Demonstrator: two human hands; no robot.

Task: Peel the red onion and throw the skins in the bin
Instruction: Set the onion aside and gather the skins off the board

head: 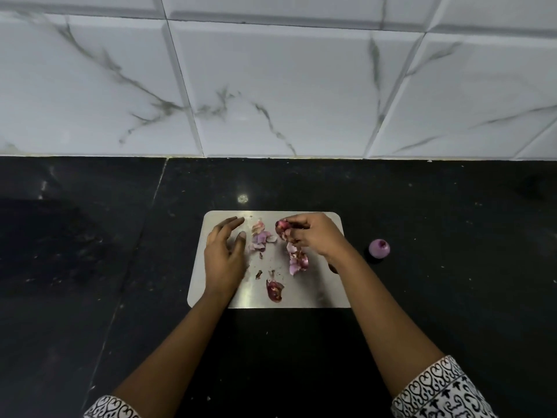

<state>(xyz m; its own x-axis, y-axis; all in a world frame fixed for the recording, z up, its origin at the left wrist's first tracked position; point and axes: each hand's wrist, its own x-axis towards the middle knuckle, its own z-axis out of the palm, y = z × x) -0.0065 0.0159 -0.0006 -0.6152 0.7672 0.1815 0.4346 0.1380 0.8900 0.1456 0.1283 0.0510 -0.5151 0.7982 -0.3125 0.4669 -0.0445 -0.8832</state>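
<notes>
My right hand is curling its fingers around a bunch of dark red skins at the far side of the steel board, gripping them loosely in a closed fist. My left hand is lying open on the board's left part, fingers spread and holding nothing, its fingertips just beside a pale pink pile of peelings.

The peeled onion is sitting off the board on the black counter, to the right and well apart from both hands, so I am judging the peeling done and the gathering under way.

More scraps are lying loose: a pale strip just below my right hand and a dark curled piece near the board's front edge.

I am expecting these skins to be papery, almost weightless and brittle; they will likely crumble if squeezed and slide on the smooth steel rather than lift. I am thinking the best hold is a gentle scoop, sweeping them together with the open left hand and pinching the heap from its edges, not flake by flake. No bin is showing in this view.
</notes>
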